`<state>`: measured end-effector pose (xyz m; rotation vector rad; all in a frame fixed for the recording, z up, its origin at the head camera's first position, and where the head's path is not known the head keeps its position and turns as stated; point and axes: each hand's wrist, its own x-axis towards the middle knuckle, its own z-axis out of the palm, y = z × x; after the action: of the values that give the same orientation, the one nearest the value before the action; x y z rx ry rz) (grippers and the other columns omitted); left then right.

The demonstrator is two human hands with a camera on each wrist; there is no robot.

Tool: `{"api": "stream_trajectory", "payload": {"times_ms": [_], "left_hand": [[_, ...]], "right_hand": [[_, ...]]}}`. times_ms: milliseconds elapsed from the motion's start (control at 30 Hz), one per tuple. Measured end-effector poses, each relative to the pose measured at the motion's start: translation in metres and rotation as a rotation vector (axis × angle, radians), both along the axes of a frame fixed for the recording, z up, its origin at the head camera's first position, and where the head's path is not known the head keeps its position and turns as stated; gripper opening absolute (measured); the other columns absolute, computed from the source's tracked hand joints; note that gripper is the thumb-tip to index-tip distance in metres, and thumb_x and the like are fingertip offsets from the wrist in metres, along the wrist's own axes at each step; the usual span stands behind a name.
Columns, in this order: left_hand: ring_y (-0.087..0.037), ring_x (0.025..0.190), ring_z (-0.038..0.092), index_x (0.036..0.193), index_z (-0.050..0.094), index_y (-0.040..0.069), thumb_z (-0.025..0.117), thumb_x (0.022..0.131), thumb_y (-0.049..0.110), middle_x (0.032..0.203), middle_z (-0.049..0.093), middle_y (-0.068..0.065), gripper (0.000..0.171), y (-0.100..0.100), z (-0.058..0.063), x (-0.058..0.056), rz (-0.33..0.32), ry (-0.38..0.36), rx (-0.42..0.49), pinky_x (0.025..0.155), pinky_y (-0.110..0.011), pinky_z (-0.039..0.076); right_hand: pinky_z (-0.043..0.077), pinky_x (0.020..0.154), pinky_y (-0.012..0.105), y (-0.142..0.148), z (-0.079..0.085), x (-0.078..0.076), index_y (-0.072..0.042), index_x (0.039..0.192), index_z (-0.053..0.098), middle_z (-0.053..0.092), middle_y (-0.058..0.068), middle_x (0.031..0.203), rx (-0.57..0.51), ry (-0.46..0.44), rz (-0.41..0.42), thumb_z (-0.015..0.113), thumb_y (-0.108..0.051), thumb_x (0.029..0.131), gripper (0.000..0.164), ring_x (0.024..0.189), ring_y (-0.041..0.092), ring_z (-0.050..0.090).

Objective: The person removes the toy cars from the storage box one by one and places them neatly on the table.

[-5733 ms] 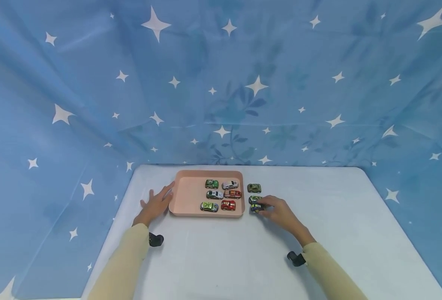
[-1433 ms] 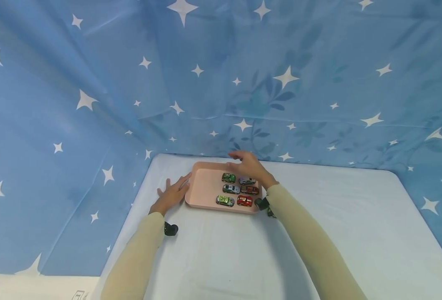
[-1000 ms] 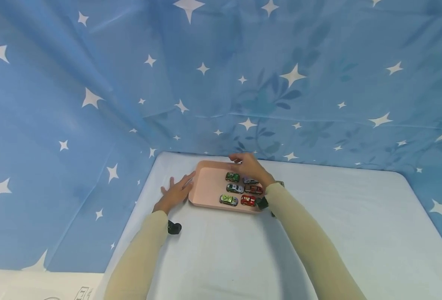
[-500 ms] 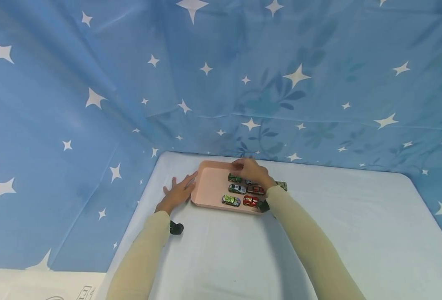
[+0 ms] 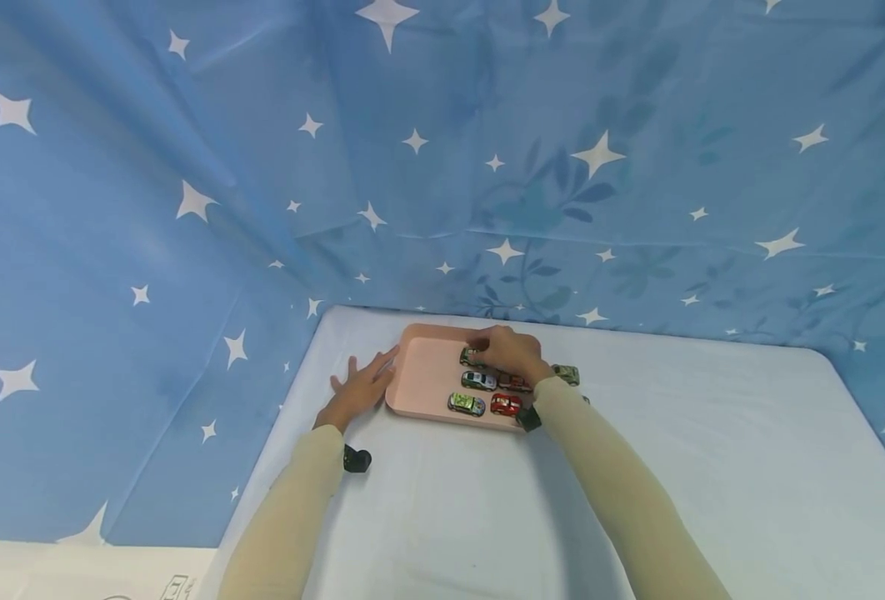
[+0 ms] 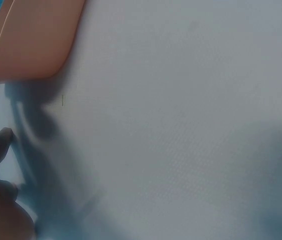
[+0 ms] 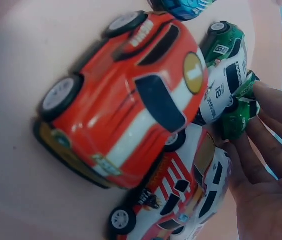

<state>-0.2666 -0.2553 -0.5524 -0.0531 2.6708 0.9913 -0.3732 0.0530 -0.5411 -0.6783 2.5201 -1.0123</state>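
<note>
In the head view a shallow pink tray [image 5: 423,371] holds several small toy cars. My right hand [image 5: 513,350] reaches into its far right part and pinches a green toy car [image 5: 469,357]. The right wrist view shows thumb and fingers on either side of that green car [image 7: 237,120]. A white car [image 7: 212,187] beside it is hidden by the hand in the head view. My left hand [image 5: 358,392] is at the tray's left side, fingers spread, fingertips right at the wall.
In the tray are also a white-and-green car [image 5: 479,380], an orange-red car [image 5: 514,382], a lime car [image 5: 467,404] and a red car [image 5: 506,405]. Right of the tray stands a camouflage car [image 5: 566,374], with another mostly behind the sleeve. A blue starry cloth [image 5: 442,183] hangs behind the table.
My right hand left the cars beside the tray, moved over its far rim, then came down onto the green car. The left hand stayed at the tray's left side. The head view shifted.
</note>
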Motion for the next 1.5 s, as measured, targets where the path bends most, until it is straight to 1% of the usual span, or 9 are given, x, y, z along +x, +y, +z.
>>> {"api": "stream_trajectory", "payload": {"times_ms": [200, 300, 533, 767, 1033, 1100, 1200, 1300, 1500], "left_hand": [[-0.045, 0.159, -0.02, 0.171, 0.026, 0.042, 0.037, 0.116, 0.049, 0.177, 0.021, -0.007, 0.056, 0.002, 0.001, -0.001, -0.001, -0.004, 0.008, 0.114, -0.075, -0.023], [-0.045, 0.159, -0.02, 0.171, 0.026, 0.042, 0.036, 0.116, 0.05, 0.177, 0.021, -0.006, 0.056, 0.001, 0.002, 0.0, -0.001, 0.0, 0.015, 0.115, -0.075, -0.023], [-0.045, 0.16, -0.019, 0.171, 0.027, 0.042, 0.036, 0.116, 0.05, 0.177, 0.022, -0.008, 0.056, -0.002, 0.0, 0.003, -0.008, 0.001, 0.007, 0.115, -0.075, -0.023], [-0.047, 0.16, -0.017, 0.17, 0.028, 0.042, 0.037, 0.116, 0.05, 0.177, 0.024, -0.008, 0.055, -0.001, -0.001, 0.004, -0.017, 0.011, 0.014, 0.115, -0.076, -0.021], [-0.047, 0.16, -0.017, 0.171, 0.028, 0.042, 0.037, 0.117, 0.05, 0.177, 0.024, -0.008, 0.055, -0.001, -0.002, 0.005, -0.012, 0.012, 0.008, 0.115, -0.076, -0.021], [-0.047, 0.16, -0.017, 0.171, 0.028, 0.041, 0.037, 0.117, 0.049, 0.177, 0.024, -0.008, 0.055, -0.001, -0.001, 0.005, -0.011, 0.013, 0.009, 0.115, -0.077, -0.021], [-0.047, 0.16, -0.017, 0.171, 0.028, 0.041, 0.037, 0.117, 0.049, 0.177, 0.023, -0.008, 0.055, 0.0, 0.002, 0.006, -0.009, 0.012, 0.011, 0.115, -0.077, -0.02], [-0.048, 0.16, -0.016, 0.171, 0.028, 0.04, 0.038, 0.117, 0.048, 0.177, 0.023, -0.009, 0.056, 0.001, 0.004, 0.006, -0.008, 0.015, 0.016, 0.115, -0.077, -0.019], [-0.048, 0.16, -0.015, 0.171, 0.028, 0.042, 0.037, 0.117, 0.05, 0.177, 0.023, -0.009, 0.055, 0.001, 0.004, 0.005, 0.001, 0.012, -0.001, 0.116, -0.077, -0.019]], "right_hand": [[0.055, 0.098, 0.044, 0.001, -0.005, 0.002, -0.007, 0.131, 0.076, 0.075, 0.01, 0.126, 0.055, 0.067, 0.014, 0.08, -0.015, 0.097, 0.035, 0.102, 0.023, 0.067], [0.055, 0.098, 0.044, 0.001, -0.005, 0.003, -0.008, 0.131, 0.076, 0.074, 0.01, 0.128, 0.05, 0.073, 0.022, 0.081, -0.014, 0.096, 0.036, 0.104, 0.023, 0.067], [0.055, 0.099, 0.047, 0.002, -0.006, 0.008, -0.006, 0.134, 0.075, 0.073, 0.013, 0.131, 0.022, 0.033, 0.023, 0.079, -0.01, 0.097, 0.037, 0.107, 0.025, 0.067], [0.056, 0.098, 0.046, 0.004, -0.008, 0.009, -0.007, 0.132, 0.076, 0.074, 0.012, 0.129, 0.015, 0.057, 0.034, 0.081, -0.011, 0.097, 0.036, 0.107, 0.024, 0.068], [0.052, 0.108, 0.051, 0.003, 0.003, 0.009, -0.003, 0.136, 0.073, 0.071, 0.014, 0.135, -0.03, 0.047, 0.041, 0.079, -0.008, 0.098, 0.039, 0.128, 0.033, 0.064], [0.051, 0.11, 0.051, 0.003, 0.007, 0.008, -0.004, 0.135, 0.074, 0.072, 0.014, 0.135, -0.024, 0.057, 0.035, 0.08, -0.01, 0.098, 0.038, 0.129, 0.034, 0.063], [0.051, 0.11, 0.052, 0.003, 0.013, 0.007, -0.005, 0.134, 0.075, 0.073, 0.012, 0.132, -0.008, 0.085, 0.029, 0.081, -0.012, 0.097, 0.038, 0.128, 0.033, 0.064], [0.054, 0.105, 0.051, 0.005, 0.016, 0.007, -0.006, 0.132, 0.076, 0.074, 0.011, 0.129, -0.009, 0.104, 0.028, 0.082, -0.01, 0.096, 0.037, 0.121, 0.03, 0.068], [0.059, 0.095, 0.047, 0.014, 0.022, 0.008, -0.004, 0.129, 0.077, 0.076, 0.011, 0.123, -0.074, 0.128, 0.051, 0.082, -0.005, 0.095, 0.034, 0.11, 0.027, 0.071]]}}
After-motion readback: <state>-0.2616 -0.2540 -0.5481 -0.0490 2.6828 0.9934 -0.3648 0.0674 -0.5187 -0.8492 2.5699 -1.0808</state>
